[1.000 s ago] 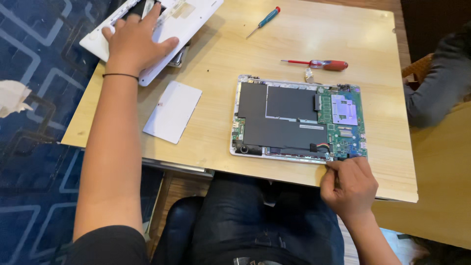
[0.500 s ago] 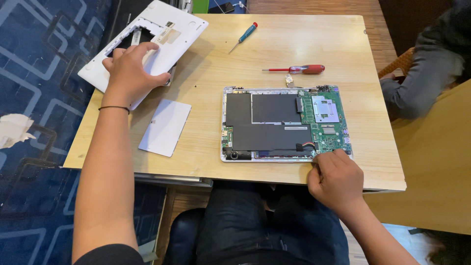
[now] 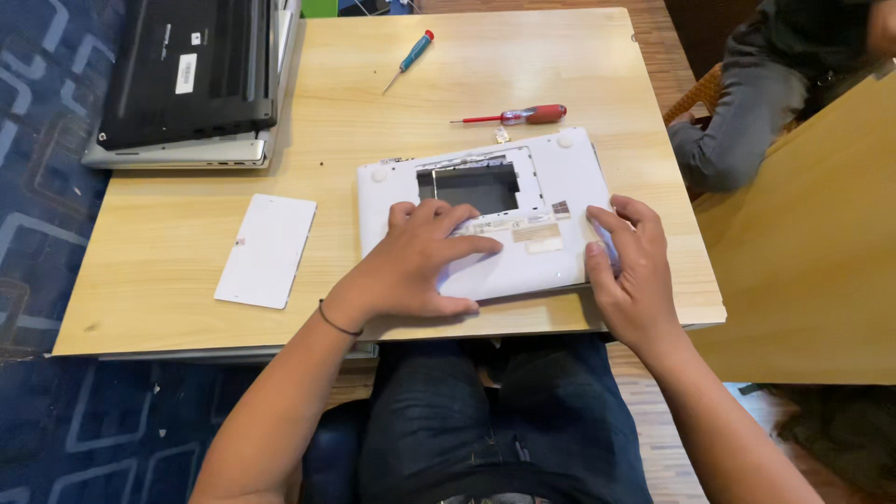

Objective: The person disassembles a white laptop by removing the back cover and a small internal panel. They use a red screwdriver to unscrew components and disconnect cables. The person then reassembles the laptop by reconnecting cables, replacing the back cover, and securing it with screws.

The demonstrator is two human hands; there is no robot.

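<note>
Pale wooden counter (image 3: 187, 243), grain running lengthwise. Dark blue carpet with light line pattern (image 3: 37, 187) at left and below. Brown wood-plank floor (image 3: 667, 47) at right. Second light wooden tabletop (image 3: 803, 271) close alongside at right. Even, soft light.

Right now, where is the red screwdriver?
The red screwdriver lies on the table, just behind the white cover, right of the blue screwdriver.
</note>
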